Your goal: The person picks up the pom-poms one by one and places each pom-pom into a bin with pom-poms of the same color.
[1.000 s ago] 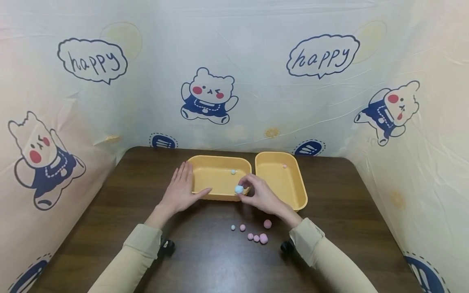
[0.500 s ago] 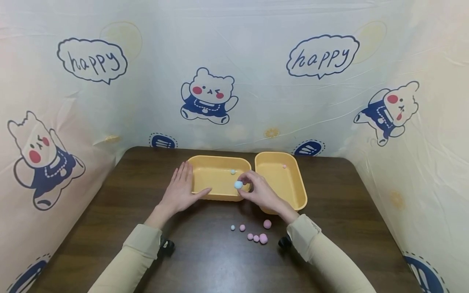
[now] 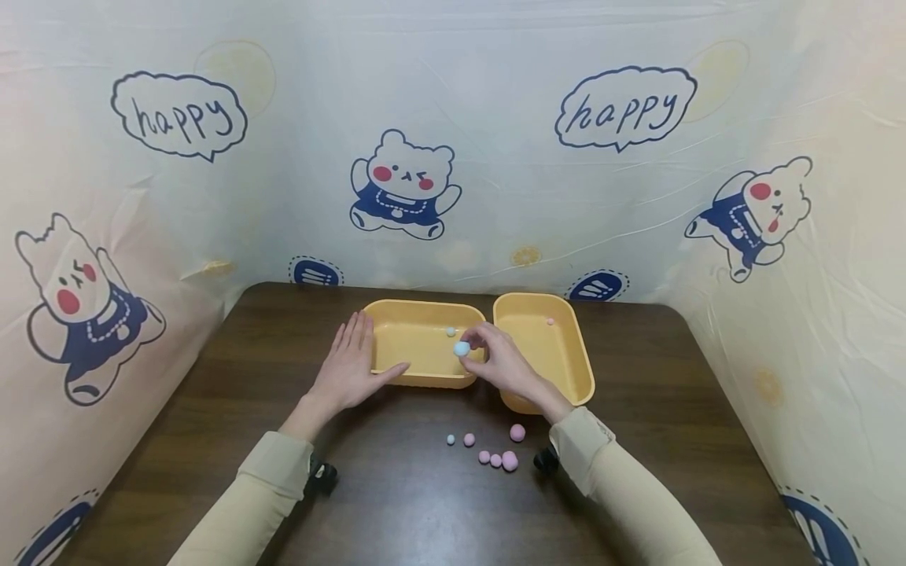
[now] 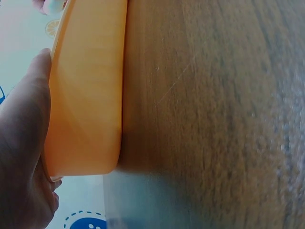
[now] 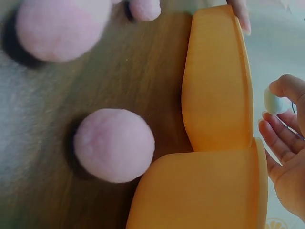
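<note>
Head view: your right hand [image 3: 504,363] has the larger blue ball [image 3: 462,348] pinched between thumb and fingertips, grip narrow on it, up over the right end of the left tray [image 3: 406,346]. Your left hand [image 3: 348,369] is spread wide at that tray's left end, thumb along the near rim, nothing pinched. One blue ball [image 3: 451,332] lies in the left tray, one tiny pink ball [image 3: 550,321] in the right tray [image 3: 555,354]. On the bench [image 3: 396,495], near side: a small blue ball [image 3: 451,440] and five pink balls [image 3: 510,461]. I'd call this the put-in step of a colour sort, blue left, pink right; held ball not yet released. Left wrist view: thumb lies against the tray rim, so I'd read that hand as a steady; tray sits flat on the bench. Right wrist view: held ball is above the rim line, clear of both trays; fingers below it are loosely bent. Next move, my judgement: lower the ball inside the left tray, then ease the pinch low so it doesn't bounce or roll. Watch your knuckles on the right tray's rim; the two trays sit close together.
</note>
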`<state>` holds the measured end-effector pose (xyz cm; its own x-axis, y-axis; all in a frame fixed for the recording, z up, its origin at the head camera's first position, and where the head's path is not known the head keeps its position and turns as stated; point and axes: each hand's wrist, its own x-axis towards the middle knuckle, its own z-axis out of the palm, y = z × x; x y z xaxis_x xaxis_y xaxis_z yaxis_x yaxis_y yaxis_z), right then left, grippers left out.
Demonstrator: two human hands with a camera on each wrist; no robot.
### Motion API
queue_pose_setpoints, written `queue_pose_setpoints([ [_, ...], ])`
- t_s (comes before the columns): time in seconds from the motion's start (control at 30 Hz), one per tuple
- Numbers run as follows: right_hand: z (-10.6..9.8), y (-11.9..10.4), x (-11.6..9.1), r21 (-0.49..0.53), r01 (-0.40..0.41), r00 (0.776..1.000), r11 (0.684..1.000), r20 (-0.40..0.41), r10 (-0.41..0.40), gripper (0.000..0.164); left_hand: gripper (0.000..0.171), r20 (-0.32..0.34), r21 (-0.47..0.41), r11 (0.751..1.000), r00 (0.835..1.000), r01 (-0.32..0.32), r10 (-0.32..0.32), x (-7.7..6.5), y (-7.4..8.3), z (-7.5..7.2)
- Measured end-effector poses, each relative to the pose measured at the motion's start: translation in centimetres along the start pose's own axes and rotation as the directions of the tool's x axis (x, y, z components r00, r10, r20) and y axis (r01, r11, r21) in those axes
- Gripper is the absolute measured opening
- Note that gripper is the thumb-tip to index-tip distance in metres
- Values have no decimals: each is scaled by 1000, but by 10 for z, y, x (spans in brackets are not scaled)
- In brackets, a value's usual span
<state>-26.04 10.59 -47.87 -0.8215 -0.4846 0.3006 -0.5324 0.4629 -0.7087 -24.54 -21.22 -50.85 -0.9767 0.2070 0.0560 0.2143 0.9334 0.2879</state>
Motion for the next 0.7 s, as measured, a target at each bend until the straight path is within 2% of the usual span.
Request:
queue_pose_setpoints([
  [0.4, 5, 2, 16, -33, -17, 999, 999, -28, 16, 27, 129, -2, -3, 1000, 1000, 3, -3, 0, 1, 0],
  [0.7, 12, -2, 29, -51, -40, 999, 998, 2, 40, 26, 129, -1, -8, 1000, 1000, 7, -7, 1, 0, 1],
])
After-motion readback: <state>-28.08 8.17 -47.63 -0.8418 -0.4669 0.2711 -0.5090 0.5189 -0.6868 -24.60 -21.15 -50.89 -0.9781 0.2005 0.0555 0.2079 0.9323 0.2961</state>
